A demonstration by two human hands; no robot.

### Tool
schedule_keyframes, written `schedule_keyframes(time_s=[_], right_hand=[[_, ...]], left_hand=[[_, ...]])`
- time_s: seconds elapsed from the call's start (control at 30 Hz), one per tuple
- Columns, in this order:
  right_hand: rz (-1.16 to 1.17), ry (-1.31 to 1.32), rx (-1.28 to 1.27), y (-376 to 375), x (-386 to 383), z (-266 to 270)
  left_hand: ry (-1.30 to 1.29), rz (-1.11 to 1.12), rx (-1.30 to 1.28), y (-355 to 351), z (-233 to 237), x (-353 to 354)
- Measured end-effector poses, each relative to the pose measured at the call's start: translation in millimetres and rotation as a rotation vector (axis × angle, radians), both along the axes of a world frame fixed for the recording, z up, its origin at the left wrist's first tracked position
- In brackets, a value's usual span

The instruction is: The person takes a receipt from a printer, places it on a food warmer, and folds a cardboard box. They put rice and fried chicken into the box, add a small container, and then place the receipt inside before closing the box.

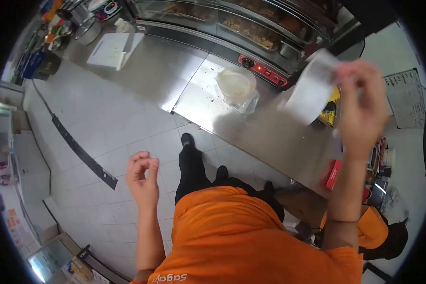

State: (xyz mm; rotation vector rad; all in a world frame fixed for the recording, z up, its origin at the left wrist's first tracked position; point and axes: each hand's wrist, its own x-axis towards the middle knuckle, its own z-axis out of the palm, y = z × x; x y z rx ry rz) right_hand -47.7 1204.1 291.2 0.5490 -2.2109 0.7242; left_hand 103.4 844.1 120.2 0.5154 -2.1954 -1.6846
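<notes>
My right hand (364, 102) is raised over the right part of the steel counter, its fingers pinched on a white paper-like sheet (312, 90) that is blurred by motion. The sheet hangs to the left of the fingers. My left hand (143, 179) is held over the floor in front of my orange shirt, fingers curled towards the thumb and nothing showing in them. Between the hands, farther off, a whitish bowl (237, 81) stands on the counter with crumpled clear plastic (249, 105) at its base.
A glass food warmer (175, 23) with a red control panel (262, 71) lines the counter's back. At the far left lie a white cutting board (106, 47) and a knife (122, 60). A red box (333, 174) sits at the counter's right end. Crumbs dot the steel counter (151, 71).
</notes>
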Motion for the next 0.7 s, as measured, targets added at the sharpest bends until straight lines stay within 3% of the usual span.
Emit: schedule_keyframes(time_s=[0.13, 0.23, 0.3, 0.4, 0.47, 0.6, 0.67, 0.7], right_hand=[[-0.336, 0.217, 0.14, 23, -86, 71], [-0.308, 0.333, 0.136, 28, -157, 119], [-0.489, 0.361, 0.188, 34, -192, 141], [-0.55, 0.259, 0.341, 29, -210, 148], [-0.604, 0.192, 0.306, 19, -209, 143], [-0.616, 0.231, 0.38, 12, -202, 140], [-0.596, 0.375, 0.688, 9, -196, 143], [-0.663, 0.313, 0.71, 6, -190, 144]], left_hand=[[-0.006, -0.208, -0.02, -13, -41, -56], [-0.015, -0.29, 0.138, -18, -39, -114], [-0.002, -0.364, 0.121, -31, -27, -154], [0.025, -0.478, 0.064, -57, -8, -208], [0.004, -0.545, 0.026, -77, 0, -239], [-0.009, -0.556, -0.058, -109, -15, -286], [-0.005, -0.575, -0.093, -111, -14, -301], [-0.012, -0.604, -0.133, -111, -11, -307]])
